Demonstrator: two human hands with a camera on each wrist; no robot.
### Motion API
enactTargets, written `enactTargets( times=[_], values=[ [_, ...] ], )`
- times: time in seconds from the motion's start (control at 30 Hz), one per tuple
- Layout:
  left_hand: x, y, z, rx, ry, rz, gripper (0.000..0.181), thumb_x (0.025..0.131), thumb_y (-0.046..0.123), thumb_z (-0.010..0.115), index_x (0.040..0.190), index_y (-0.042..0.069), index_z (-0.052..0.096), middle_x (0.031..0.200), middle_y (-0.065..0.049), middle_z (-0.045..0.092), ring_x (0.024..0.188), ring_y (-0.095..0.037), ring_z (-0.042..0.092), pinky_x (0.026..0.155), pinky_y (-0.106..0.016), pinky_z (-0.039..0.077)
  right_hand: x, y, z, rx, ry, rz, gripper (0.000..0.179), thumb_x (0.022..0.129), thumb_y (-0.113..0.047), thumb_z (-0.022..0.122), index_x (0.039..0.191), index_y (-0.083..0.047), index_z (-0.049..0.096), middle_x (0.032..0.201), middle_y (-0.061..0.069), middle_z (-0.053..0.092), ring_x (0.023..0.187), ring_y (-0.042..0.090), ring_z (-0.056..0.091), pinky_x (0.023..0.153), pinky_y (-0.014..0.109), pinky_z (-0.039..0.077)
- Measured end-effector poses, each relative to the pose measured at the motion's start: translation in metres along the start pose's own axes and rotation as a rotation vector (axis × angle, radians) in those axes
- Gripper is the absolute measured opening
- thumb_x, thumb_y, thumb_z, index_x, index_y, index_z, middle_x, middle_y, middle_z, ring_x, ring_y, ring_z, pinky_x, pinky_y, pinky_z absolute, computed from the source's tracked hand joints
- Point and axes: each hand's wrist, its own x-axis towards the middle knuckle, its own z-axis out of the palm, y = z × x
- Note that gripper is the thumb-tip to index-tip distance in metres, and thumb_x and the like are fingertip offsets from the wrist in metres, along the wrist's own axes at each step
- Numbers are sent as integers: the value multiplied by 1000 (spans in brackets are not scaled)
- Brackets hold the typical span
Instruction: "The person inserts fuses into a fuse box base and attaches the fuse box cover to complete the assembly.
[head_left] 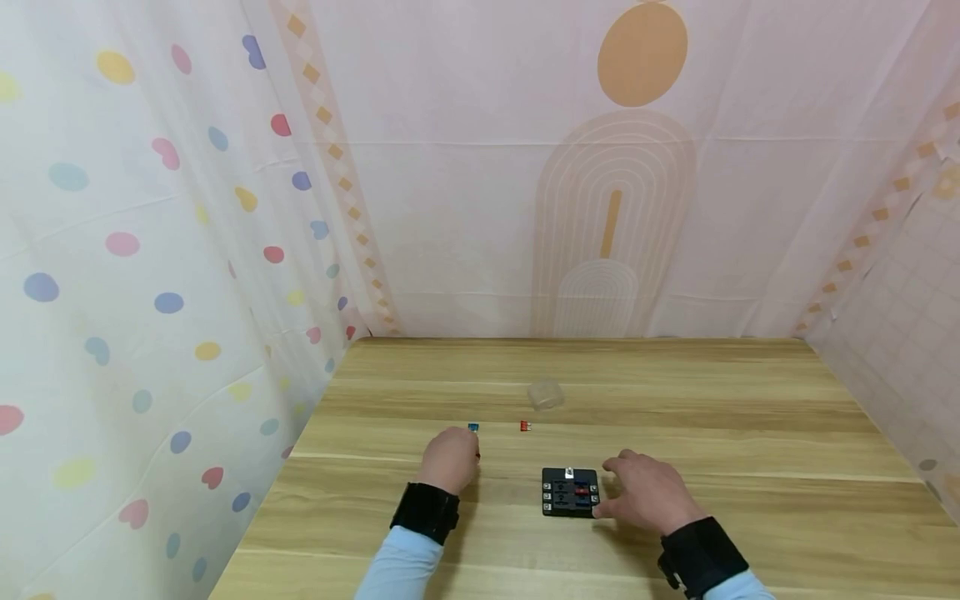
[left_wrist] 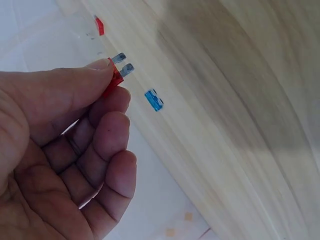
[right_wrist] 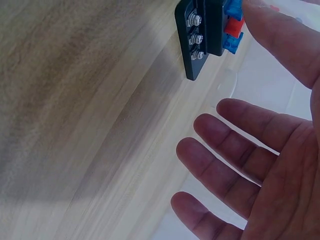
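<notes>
While my left hand (head_left: 450,460) pinches a red fuse (left_wrist: 116,79) between thumb and forefinger, its two metal prongs stick out past the fingertips, and the other fingers curl in below. Just beyond that hand, a blue fuse (head_left: 473,427) lies on the wooden table (head_left: 360,375); over to its right sits a second red fuse (head_left: 525,426), and near that, farther back, a clear plastic cover (head_left: 546,394). Now to my right hand (head_left: 648,493): fingers apart and loosely bent, nothing in their grasp, thumb right by the near right corner of the black fuse block (head_left: 557,509). Touching it or not? I can't tell. The block lies flat between my hands, a red piece (right_wrist: 233,27) seated in it between two blue pieces (right_wrist: 233,43), silver screws (right_wrist: 198,38) lined along its edge.
</notes>
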Motion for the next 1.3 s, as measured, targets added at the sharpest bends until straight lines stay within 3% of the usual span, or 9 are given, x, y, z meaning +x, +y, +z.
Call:
enactTargets(
  times=[0.53,1.3],
  values=[
    [2,17,0,43,83,114,18,80,3,78,66,11,69,67,2,64,66,-15,61,60,-29,51,1,-2,1,17,-23,8,66,68,-42,89,118,-3,68,113,14,65,100,33,62,85,53,50],
    [9,43,0,19,72,187,11,82,12,80,73,14,74,72,6,68,70,-12,63,65,-26,52,5,-7,8,37,-23,-25,68,66,-40,90,119,-3,68,111,12,66,100,32,63,86,52,50]
  ],
)
